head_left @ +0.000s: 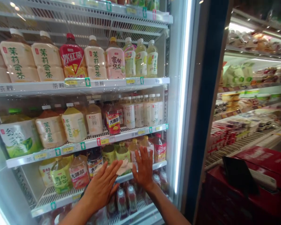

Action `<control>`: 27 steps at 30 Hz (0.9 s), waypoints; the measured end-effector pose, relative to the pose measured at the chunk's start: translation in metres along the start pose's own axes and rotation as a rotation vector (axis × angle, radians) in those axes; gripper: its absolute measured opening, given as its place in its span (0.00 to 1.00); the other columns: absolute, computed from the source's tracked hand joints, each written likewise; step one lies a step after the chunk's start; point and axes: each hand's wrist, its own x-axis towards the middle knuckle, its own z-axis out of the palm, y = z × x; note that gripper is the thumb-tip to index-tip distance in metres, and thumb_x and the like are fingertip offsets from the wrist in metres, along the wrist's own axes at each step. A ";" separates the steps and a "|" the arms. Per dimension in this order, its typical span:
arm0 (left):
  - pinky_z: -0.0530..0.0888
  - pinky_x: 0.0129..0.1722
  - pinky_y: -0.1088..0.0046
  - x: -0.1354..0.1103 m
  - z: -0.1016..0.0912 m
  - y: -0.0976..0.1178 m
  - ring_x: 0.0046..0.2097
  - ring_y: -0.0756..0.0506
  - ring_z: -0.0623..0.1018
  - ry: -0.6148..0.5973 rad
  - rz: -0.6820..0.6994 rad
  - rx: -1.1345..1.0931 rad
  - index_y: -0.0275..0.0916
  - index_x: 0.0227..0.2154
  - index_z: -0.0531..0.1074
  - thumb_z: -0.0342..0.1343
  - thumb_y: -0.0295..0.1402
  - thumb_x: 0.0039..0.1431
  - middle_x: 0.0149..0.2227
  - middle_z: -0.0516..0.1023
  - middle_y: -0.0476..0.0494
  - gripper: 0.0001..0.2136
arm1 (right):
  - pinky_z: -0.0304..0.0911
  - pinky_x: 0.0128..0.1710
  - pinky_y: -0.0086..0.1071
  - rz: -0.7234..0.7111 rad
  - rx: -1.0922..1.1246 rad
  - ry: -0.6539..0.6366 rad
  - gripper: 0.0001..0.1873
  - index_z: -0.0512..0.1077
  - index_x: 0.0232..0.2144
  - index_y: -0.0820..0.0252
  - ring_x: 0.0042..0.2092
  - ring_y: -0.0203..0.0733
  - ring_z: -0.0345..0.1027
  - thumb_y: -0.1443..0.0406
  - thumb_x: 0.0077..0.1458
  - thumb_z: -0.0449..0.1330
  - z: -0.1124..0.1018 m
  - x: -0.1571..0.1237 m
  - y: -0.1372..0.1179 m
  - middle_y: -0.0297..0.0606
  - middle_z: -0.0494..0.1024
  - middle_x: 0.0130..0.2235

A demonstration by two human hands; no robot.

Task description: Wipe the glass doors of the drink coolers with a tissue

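A tall drinks cooler fills most of the view, with what looks like a glass door [121,89] in front of its shelves. My left hand [101,184] lies flat with its fingers stretched out, over a crumpled pale tissue [124,167]. Parts of the tissue stick out on both sides of that hand. To its right, my right hand [143,167] is raised with fingers spread and palm toward the cooler. Its thumb is close to the tissue's right edge; whether they touch I cannot tell. Behind both hands stand bottles, including a yellow-green one [122,153].
Shelves hold tea bottles, among them a red-capped one [72,59] and a large green-labelled one [20,137]. A bright light strip [184,93] and dark frame [202,109] border the right side. Beyond, a black flat object [240,175] lies on red boxes [267,159] beside another chilled display.
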 end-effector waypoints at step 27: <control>0.40 0.76 0.51 0.049 -0.014 -0.019 0.76 0.38 0.44 0.041 -0.152 -0.031 0.30 0.52 0.74 0.51 0.42 0.67 0.74 0.51 0.34 0.21 | 0.45 0.73 0.63 0.019 0.035 0.067 0.41 0.49 0.74 0.60 0.74 0.56 0.45 0.71 0.60 0.53 -0.002 -0.003 0.000 0.43 0.53 0.74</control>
